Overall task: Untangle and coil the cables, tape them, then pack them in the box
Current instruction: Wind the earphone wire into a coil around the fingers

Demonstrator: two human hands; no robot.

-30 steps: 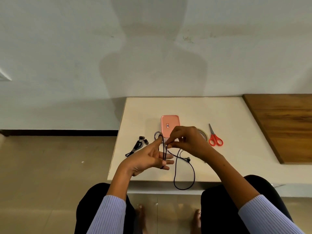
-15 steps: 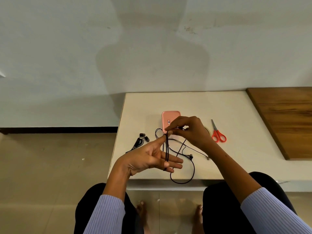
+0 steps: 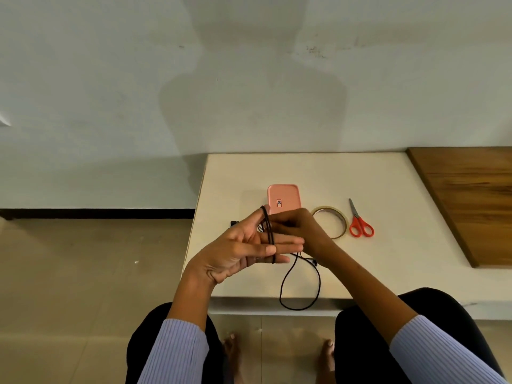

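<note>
Because you keep your left hand [image 3: 243, 248] flat with fingers straight, it serves as a form for the black cable [image 3: 268, 231] wrapped around them, while your right hand [image 3: 297, 230] pinches the strand; the loose tail hangs over the table [image 3: 388, 189] edge

Right hand [image 3: 302, 231] winds black cable [image 3: 268, 231] round left hand [image 3: 243, 250].

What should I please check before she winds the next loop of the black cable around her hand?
1. Loops sit around the left hand's straight fingers: ok.
2. Right hand pinches the black cable: ok.
3. Slack hangs free over the table edge, no knot seen: ok.
4. Tape roll and scissors beside the right hand: ok.
5. Pink box open for packing: not ok, it looks closed.
</note>
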